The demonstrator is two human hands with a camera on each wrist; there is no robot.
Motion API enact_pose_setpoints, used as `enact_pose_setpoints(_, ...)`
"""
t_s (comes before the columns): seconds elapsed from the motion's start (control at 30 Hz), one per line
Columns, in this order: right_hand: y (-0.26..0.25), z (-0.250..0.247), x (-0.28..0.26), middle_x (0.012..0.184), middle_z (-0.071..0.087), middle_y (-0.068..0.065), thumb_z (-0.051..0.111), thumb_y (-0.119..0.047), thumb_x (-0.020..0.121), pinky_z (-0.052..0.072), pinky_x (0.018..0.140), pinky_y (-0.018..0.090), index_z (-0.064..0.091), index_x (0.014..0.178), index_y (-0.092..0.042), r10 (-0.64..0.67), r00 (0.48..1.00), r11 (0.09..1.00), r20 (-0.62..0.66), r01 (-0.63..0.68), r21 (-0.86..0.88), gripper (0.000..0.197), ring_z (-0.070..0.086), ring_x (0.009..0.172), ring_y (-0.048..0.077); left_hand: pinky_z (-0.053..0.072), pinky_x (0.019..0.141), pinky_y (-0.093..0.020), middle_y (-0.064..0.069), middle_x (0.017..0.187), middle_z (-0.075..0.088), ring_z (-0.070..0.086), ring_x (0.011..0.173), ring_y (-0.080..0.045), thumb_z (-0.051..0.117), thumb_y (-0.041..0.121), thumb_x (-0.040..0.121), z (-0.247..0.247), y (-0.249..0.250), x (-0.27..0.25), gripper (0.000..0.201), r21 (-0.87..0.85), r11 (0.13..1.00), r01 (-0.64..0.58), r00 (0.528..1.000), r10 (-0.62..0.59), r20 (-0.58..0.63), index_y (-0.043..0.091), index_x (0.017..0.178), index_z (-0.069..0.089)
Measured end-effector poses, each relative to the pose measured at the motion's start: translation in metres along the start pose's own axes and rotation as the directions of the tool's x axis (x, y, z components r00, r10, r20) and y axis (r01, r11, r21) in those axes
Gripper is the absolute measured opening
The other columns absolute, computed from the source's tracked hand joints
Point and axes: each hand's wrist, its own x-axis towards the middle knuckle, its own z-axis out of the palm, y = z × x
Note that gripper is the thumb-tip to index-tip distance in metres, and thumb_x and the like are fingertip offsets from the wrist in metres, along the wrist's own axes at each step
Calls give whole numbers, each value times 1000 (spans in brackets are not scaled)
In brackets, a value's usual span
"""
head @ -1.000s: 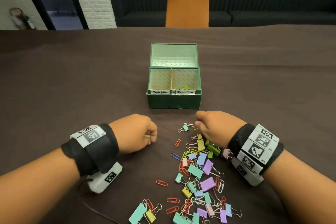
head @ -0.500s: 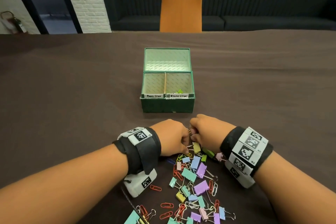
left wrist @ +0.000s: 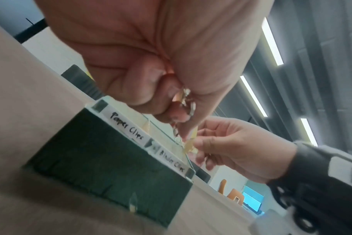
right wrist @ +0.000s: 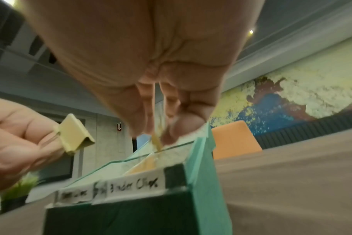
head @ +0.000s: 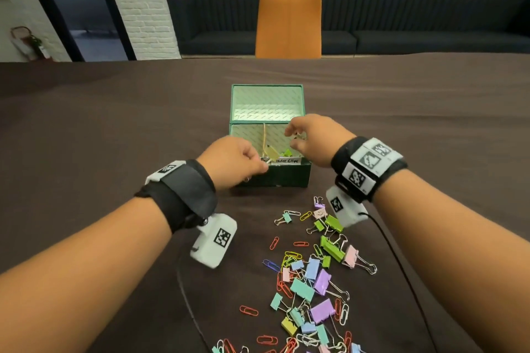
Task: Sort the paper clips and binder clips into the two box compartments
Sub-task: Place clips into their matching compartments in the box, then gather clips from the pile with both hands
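Hands over green box (head: 289, 178): left hand (head: 233, 159) pinches yellow binder clip (right wrist: 74, 134). Right hand (head: 312, 137) fingers loosely curled; grip unclear.

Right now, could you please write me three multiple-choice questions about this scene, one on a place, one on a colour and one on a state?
1. Where do the loose clips lie?
A. on the table, nearer the person than the box
B. on the floor
C. on a shelf

2. What colour is the binder clip in the left hand?
A. purple
B. pale yellow
C. red

3. How is the lid?
A. shut
B. open
C. missing

Answers:
1 A, the pile lies in front of the box.
2 B, the right wrist view shows it yellow.
3 B, it is folded back behind the compartments.
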Motion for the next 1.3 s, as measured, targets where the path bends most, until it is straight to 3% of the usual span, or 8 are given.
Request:
enact_pose_setpoints(0.1, -2, -5, -2, 137, 53, 3, 56, -9, 93, 46, 97, 37, 59, 130, -32, 17, 1000, 989, -3, -17, -149, 43, 56, 120, 26, 38, 52, -18, 1, 62, 67, 54, 50, 0, 73, 32, 85, -4, 7, 20, 29, 14, 1000, -8, 996, 9, -86, 4, 75, 72)
enact_pose_setpoints(0.2, 3, 2, -26, 116, 61, 2, 55, -12, 92, 48, 87, 33, 64, 113, -27, -33, 999, 987, -17, 30, -159, 27, 60, 106, 26, 39, 54, -21, 1, 63, 65, 54, 54, -7, 72, 30, 87, -4, 15, 37, 27, -1, 1000, -28, 983, 27, -180, 7, 73, 68)
enact_pose_setpoints(0.37, 24, 24, -58, 122, 62, -1, 59, -28, 93, 49, 90, 33, 61, 127, -34, 126, 929, 961, 349, -26, -276, 35, 60, 111, 23, 53, 64, -27, 8, 76, 59, 61, 61, -14, 79, 40, 79, 8, 26, 59, 28, -105, 994, -14, 985, -4, -170, 19, 94, 67)
enact_pose_setpoints(0.53, 35, 39, -63, 124, 47, -2, 59, -40, 94, 48, 89, 34, 46, 141, -45, 117, 895, 960, 431, 9, -279, 49, 55, 115, 23, 48, 101, -34, 1, 127, 66, 62, 115, -18, 71, 33, 86, 17, 20, 51, 50, 139, 989, -59, 998, 64, -27, 27, 133, 58)
enact_pose_setpoints(0.7, 37, 41, -62, 118, 52, -2, 62, -24, 93, 50, 90, 33, 65, 123, -31, 108, 911, 975, 399, -18, -222, 31, 58, 110, 23, 50, 88, -29, 10, 103, 64, 60, 92, -9, 64, 25, 90, 29, 12, 11, 23, 197, 947, -254, 961, 270, -63, 28, 113, 68)
enact_pose_setpoints(0.87, 33, 43, -61, 108, 56, -4, 66, -19, 88, 53, 86, 34, 63, 105, -29, 87, 935, 987, 343, -35, -154, 20, 59, 99, 19, 48, 81, -27, 9, 101, 62, 56, 85, -9, 69, 39, 87, 48, 9, -12, 34, 315, 867, -386, 899, 278, 337, 34, 121, 65)
enact_pose_setpoints(1.0, 34, 40, -62, 105, 57, -4, 64, -12, 87, 50, 82, 29, 63, 103, -27, 67, 950, 995, 305, -41, -88, 22, 59, 95, 18, 48, 81, -30, 8, 100, 57, 56, 89, -13, 73, 41, 84, 61, 7, -10, 44, 336, 858, -388, 861, 208, 464, 37, 126, 63)
enact_pose_setpoints(1.3, 37, 42, -61, 93, 59, 4, 43, -7, 90, 41, 74, 29, 53, 79, -20, 56, 953, 996, 297, -34, -77, 20, 56, 89, 25, 46, 69, -28, 11, 83, 56, 52, 74, -9, 70, 32, 86, 70, 2, -19, 14, 272, 887, -374, 897, 271, 349, 28, 94, 58)
